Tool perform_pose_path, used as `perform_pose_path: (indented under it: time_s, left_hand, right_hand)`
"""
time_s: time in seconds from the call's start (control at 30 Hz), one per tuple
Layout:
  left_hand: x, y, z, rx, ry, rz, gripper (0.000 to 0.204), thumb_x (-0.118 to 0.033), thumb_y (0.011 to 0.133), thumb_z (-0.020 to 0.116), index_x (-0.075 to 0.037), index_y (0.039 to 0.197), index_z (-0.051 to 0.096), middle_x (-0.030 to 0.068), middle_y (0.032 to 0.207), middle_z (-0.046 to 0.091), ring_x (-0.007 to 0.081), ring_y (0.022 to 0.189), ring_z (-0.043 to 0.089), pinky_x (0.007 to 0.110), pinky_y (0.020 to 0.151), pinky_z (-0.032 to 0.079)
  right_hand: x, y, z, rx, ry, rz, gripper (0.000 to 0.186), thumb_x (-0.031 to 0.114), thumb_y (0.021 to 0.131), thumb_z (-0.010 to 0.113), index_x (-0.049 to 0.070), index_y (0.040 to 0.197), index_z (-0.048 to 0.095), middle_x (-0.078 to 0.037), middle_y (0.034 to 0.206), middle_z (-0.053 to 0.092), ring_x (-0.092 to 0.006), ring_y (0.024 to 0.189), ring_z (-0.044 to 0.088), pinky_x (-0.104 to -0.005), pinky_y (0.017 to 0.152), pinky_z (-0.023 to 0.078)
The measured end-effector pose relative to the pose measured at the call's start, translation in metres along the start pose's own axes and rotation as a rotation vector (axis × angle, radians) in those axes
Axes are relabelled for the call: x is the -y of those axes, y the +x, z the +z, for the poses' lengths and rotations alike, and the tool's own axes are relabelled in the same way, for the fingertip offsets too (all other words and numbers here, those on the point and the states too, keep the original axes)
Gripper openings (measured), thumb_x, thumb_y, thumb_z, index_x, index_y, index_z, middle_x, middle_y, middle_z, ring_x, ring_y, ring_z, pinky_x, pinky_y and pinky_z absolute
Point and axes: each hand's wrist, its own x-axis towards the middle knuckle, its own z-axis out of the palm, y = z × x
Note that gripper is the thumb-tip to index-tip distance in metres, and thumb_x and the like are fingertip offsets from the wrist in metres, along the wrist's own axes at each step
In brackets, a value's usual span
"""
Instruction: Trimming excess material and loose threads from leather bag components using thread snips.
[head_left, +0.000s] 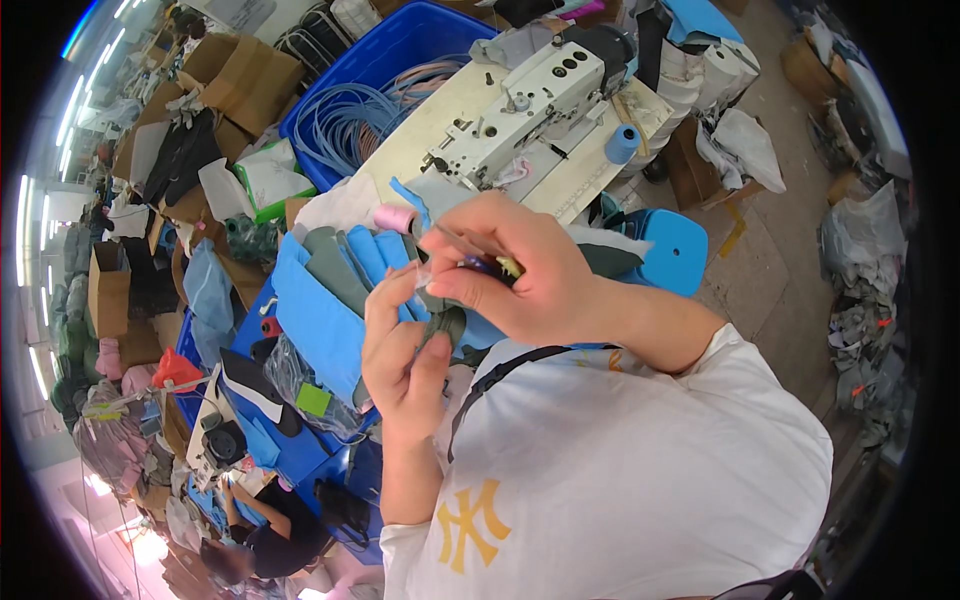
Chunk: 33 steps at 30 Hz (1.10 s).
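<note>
My right hand [525, 265] is closed round a small tool with purple and yellow parts [490, 266], mostly hidden in the palm; its kind cannot be made out. Close against its fingertips, my left hand [405, 365] pinches a dark green fabric piece [446, 326] between thumb and fingers. Something small and pale shows where the two hands meet. Beneath and beyond them lie stacked blue fabric pieces [318, 310] and grey-green fabric pieces [335, 262]. A pink thread spool [394, 218] stands just past the hands.
Ahead is a white sewing machine [530, 105] on a pale table, with a blue thread cone [622, 144] beside it. A blue bin [300, 135] holds coiled cords. To the right stands a blue stool [678, 250]. At lower left another person [275, 535] works at a machine.
</note>
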Motion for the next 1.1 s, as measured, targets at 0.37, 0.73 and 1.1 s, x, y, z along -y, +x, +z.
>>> perform_pose_path:
  time_s: [0.37, 0.73, 1.1]
  left_hand:
    - [0.013, -0.009, 0.007, -0.043, -0.162, 0.025, 0.022, -0.013, 0.09, 0.055, 0.002, 0.075, 0.052, 0.0191, 0.095, 0.061, 0.0264, 0.086, 0.055, 0.041, 0.09, 0.043]
    - [0.012, -0.009, -0.003, -0.042, 0.062, 0.009, 0.041, -0.033, 0.094, 0.052, 0.007, 0.101, 0.058, 0.0113, 0.107, 0.053, 0.0194, 0.098, 0.05, 0.031, 0.087, 0.038]
    - [0.012, 0.0, 0.0, -0.063, 0.088, 0.108, 0.037, -0.03, 0.09, 0.057, 0.006, 0.09, 0.053, 0.0157, 0.097, 0.055, 0.0234, 0.087, 0.049, 0.033, 0.076, 0.038]
  right_hand:
    - [-0.006, 0.007, 0.005, -0.144, 0.026, -0.068, 0.031, 0.003, 0.09, 0.068, 0.001, 0.117, 0.052, -0.004, 0.087, 0.06, -0.0111, 0.074, 0.058, -0.0277, 0.068, 0.046]
    - [0.01, -0.018, -0.001, 0.278, -0.2, 0.085, 0.013, 0.014, 0.093, 0.064, 0.004, 0.101, 0.061, -0.01, 0.079, 0.058, -0.0305, 0.066, 0.058, -0.0391, 0.058, 0.046]
    - [0.01, -0.008, -0.002, 0.254, -0.142, 0.05, 0.018, 0.019, 0.094, 0.062, 0.004, 0.086, 0.058, -0.012, 0.07, 0.059, -0.0352, 0.064, 0.059, -0.0448, 0.057, 0.045]
